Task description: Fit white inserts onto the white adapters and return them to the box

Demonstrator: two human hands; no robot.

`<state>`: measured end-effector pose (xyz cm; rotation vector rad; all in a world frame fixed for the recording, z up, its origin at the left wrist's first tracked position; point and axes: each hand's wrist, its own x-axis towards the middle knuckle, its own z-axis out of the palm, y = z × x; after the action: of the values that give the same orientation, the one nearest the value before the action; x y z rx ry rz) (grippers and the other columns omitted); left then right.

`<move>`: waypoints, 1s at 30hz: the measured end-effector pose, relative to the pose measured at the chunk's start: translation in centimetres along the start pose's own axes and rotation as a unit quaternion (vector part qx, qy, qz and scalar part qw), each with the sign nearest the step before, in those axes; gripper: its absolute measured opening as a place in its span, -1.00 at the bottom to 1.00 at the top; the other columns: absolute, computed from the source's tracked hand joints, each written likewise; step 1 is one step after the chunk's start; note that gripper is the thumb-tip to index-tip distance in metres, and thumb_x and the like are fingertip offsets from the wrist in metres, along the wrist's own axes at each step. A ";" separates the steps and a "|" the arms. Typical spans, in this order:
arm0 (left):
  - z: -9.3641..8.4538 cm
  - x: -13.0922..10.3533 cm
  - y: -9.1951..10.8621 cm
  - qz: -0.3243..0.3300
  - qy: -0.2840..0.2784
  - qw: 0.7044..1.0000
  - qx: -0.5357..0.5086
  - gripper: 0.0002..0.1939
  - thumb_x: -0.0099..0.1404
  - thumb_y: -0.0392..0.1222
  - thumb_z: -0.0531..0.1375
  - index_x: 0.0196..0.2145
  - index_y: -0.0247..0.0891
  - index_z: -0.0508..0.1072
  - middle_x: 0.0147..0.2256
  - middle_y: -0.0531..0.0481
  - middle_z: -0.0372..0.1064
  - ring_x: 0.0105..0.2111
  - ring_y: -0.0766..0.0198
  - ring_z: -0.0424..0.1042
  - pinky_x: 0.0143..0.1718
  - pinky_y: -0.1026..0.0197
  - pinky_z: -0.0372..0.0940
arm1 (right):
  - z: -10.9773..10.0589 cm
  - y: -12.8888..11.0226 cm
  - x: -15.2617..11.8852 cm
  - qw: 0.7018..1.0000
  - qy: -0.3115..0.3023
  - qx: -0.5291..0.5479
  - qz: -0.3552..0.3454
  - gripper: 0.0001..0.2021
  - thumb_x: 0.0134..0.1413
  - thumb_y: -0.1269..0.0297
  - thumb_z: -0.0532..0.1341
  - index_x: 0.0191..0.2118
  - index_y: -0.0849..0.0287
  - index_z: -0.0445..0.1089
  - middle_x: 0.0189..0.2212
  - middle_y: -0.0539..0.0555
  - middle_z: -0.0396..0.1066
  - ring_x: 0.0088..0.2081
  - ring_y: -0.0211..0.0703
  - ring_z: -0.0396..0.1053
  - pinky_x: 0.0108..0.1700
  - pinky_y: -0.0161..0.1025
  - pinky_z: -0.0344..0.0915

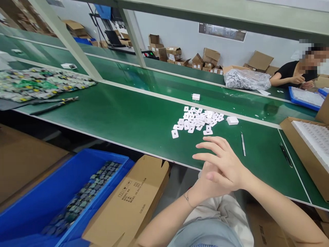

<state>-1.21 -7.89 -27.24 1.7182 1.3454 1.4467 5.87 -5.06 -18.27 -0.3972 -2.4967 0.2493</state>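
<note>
In the head view, my right hand (224, 163) is above the table's front edge, fingers stretched out and apart, holding nothing. It crosses over my left hand (209, 183), touching or nearly touching it, and hides most of the left fingers. A bracelet circles my left wrist. Just beyond my hands, a loose pile of small white plates (194, 120) with rectangular slots lies on the green tabletop (115, 116). A white plug adapter (232, 120) is right of the pile, and another plug adapter (196, 97) sits behind it. A slim craft knife (243, 144) lies to the right.
Black tweezers (285, 155) lie near a cardboard box (303, 144) holding a white tray. At left are pliers (55, 104) and a mat of circuit parts (38, 82). Below stand a blue bin (102, 154) and a carton (131, 195). A co-worker (293, 75) sits across, near a clear bag (245, 79).
</note>
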 end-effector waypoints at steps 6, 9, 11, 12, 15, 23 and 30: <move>-2.1 1.3 1.3 0.083 -0.052 0.995 -0.001 -0.67 -0.03 -0.28 0.18 -0.22 -0.14 0.40 -0.31 0.01 0.39 -0.23 0.04 0.46 -0.35 0.09 0.33 | 0.0 0.1 -0.2 0.991 0.073 0.101 0.047 -0.46 0.35 -0.11 -0.17 -0.08 0.10 0.44 -0.04 0.15 0.43 0.09 0.02 0.27 0.14 0.06 0.16; -3.2 1.8 2.1 0.078 -0.090 0.993 -0.015 -0.72 -0.10 -0.35 0.17 -0.34 -0.21 0.36 -0.43 0.02 0.35 -0.41 0.15 0.41 -0.48 0.18 0.23 | -0.4 0.9 0.4 0.968 0.124 0.191 0.102 -0.48 0.36 -0.08 -0.17 -0.12 0.06 0.46 -0.11 0.11 0.44 0.02 -0.03 0.31 0.14 0.05 0.19; -3.4 2.1 2.5 0.069 -0.102 0.991 -0.044 -0.75 -0.10 -0.35 0.15 -0.37 -0.20 0.29 -0.50 0.10 0.27 -0.54 0.28 0.30 -0.55 0.24 0.16 | -1.3 1.7 0.5 0.938 0.171 0.268 0.139 -0.52 0.37 -0.04 -0.16 -0.11 0.04 0.45 -0.07 0.10 0.42 0.07 -0.04 0.29 0.17 0.04 0.19; -3.4 2.2 2.5 0.070 -0.103 0.990 -0.070 -0.76 -0.08 -0.35 0.14 -0.38 -0.20 0.26 -0.51 0.12 0.25 -0.57 0.33 0.25 -0.56 0.26 0.15 | -1.8 2.1 0.4 0.915 0.203 0.307 0.164 -0.57 0.37 -0.01 -0.12 -0.09 0.03 0.44 -0.03 0.10 0.41 0.09 -0.04 0.28 0.17 0.03 0.21; -3.7 2.7 2.6 0.109 -0.082 0.980 -0.147 -0.77 0.00 -0.29 0.18 -0.32 -0.20 0.29 -0.36 0.02 0.30 -0.39 0.24 0.33 -0.35 0.18 0.28 | -3.0 3.1 -1.4 0.860 0.243 0.384 0.233 -0.72 0.28 0.06 0.09 0.00 0.01 0.37 -0.02 0.09 0.38 0.06 -0.07 0.32 0.08 -0.07 0.33; -2.4 4.6 2.3 0.029 0.014 0.981 -0.191 -0.82 0.13 -0.22 0.18 -0.27 -0.19 0.30 -0.21 -0.06 0.33 -0.20 0.18 0.37 -0.19 0.14 0.29 | 0.7 2.8 -6.8 0.888 0.116 0.294 0.335 -0.58 0.31 0.06 0.03 0.20 0.06 0.13 0.08 0.19 0.30 -0.01 -0.12 0.39 0.02 -0.10 0.39; 0.9 7.8 -0.6 -0.106 -0.022 0.986 -0.123 -0.77 -0.02 -0.40 0.20 -0.42 -0.20 0.23 -0.49 0.16 0.29 -0.48 0.34 0.31 -0.36 0.26 0.22 | 2.4 2.3 -9.6 0.887 0.288 0.082 0.350 -0.76 0.26 0.30 0.09 0.03 0.10 0.29 -0.07 0.16 0.31 -0.11 -0.13 0.38 -0.11 -0.14 0.39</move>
<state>-1.06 -0.47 -24.74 1.3983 1.2264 1.3816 12.43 -6.34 -25.87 -1.1164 -1.6543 0.5316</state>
